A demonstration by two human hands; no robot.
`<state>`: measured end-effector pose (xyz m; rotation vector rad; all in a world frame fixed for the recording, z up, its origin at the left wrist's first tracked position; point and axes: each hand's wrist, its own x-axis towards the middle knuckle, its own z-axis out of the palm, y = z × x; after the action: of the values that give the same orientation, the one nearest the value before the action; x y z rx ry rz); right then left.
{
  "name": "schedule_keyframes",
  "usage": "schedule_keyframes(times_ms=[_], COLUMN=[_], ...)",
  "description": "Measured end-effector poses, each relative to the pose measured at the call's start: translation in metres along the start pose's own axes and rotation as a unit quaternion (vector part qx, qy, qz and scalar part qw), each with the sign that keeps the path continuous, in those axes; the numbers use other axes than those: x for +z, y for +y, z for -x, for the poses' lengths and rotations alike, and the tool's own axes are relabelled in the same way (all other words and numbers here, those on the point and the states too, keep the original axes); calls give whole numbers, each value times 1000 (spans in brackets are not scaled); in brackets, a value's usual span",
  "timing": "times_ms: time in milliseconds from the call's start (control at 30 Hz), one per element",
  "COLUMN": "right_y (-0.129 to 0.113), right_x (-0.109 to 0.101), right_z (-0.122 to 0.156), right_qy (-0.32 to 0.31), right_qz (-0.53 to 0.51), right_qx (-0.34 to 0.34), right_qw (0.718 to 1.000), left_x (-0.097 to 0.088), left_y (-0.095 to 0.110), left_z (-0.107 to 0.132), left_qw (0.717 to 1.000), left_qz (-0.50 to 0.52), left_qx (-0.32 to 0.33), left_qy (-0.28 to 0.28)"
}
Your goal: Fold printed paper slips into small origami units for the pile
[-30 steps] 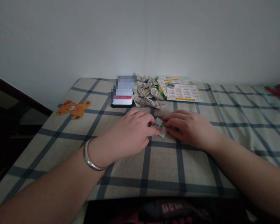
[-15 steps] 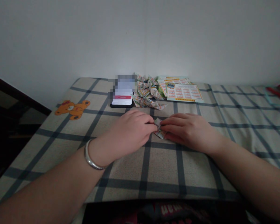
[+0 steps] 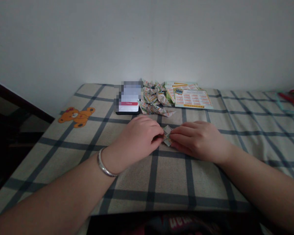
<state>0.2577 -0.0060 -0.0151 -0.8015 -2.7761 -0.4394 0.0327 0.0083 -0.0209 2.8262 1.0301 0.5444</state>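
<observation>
A small printed paper piece (image 3: pixel 167 134), partly folded, lies on the checked cloth between my two hands. My left hand (image 3: pixel 137 138), with a silver bangle on the wrist, pinches its left side with curled fingers. My right hand (image 3: pixel 198 140) presses and pinches its right side, fingers close together. Most of the paper is hidden under my fingertips. Behind my hands lies a heap of several folded paper pieces (image 3: pixel 155 99) in the same print.
A phone (image 3: pixel 128 103) with a lit screen lies at the back, left of the heap. Printed sheets (image 3: pixel 192 97) are stacked to the right of it. A bear picture (image 3: pixel 75 116) marks the cloth at left. Red and green items (image 3: pixel 292 97) sit far right. The wall is close behind.
The paper piece has become smaller and more hidden as my fingers closed over it. My left hand slid slightly right and my hands drew closer together.
</observation>
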Motion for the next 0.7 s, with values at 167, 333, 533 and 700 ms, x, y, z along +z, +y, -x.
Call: schedule_keyframes(times_ms=[167,333,533,700], right_y=[-1,-2,-2,-2], right_x=[-2,-1,4,4], right_z=[-1,0,-3,-2], right_qy=[17,4,-24,-14], right_qz=[15,17,-40,-69], right_qx=[-9,9,60,73], right_qw=[1000,1000,997,995], left_x=[-1,3,4,1], left_y=[2,3,2,2], left_z=[0,1,0,0], left_qw=[1000,999,999,1000], left_qz=[12,21,-4,-6], left_qx=[-12,-37,-36,-27], left_qy=[-10,-1,7,8])
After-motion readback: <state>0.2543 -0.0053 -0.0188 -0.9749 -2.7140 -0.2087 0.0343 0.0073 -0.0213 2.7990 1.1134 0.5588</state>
